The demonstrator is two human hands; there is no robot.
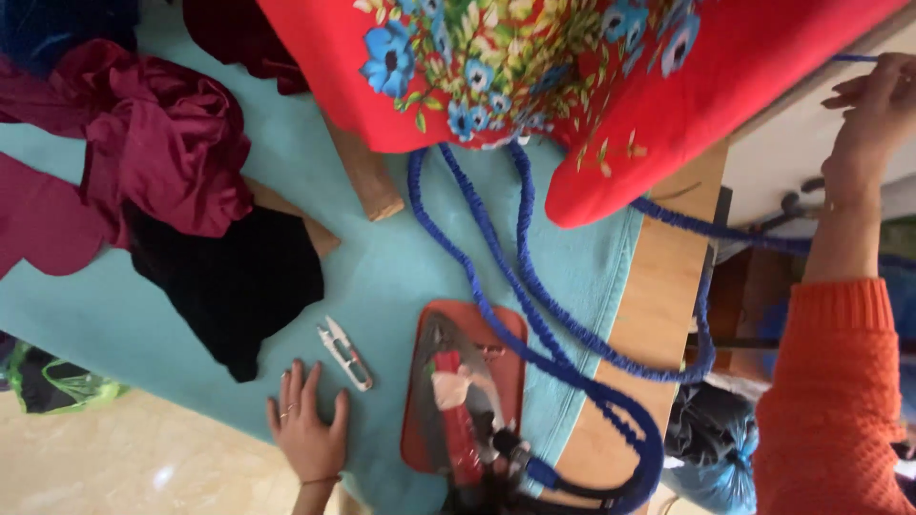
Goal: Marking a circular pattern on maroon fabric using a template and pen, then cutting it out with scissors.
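My left hand (307,431) lies flat, palm down and fingers spread, on the turquoise cloth (172,324) near its lower edge. It holds nothing. Small thread snips (345,355) lie just right of its fingertips. Further right, an electric iron (456,405) rests on a red mat (506,329). A thick blue braided cord (534,296) loops from the iron across the cloth. My right hand (873,105), on an orange-sleeved arm (830,401), is raised at the far right. Its fingers are pinched on a thin blue stretch of cord (852,58).
Red floral fabric (534,67) hangs over the top. Maroon fabric (153,143) and a black piece (229,277) lie at the left beside a wooden block (367,176). The bare wooden table edge (658,305) runs down the right. A blue bag (716,448) sits below it.
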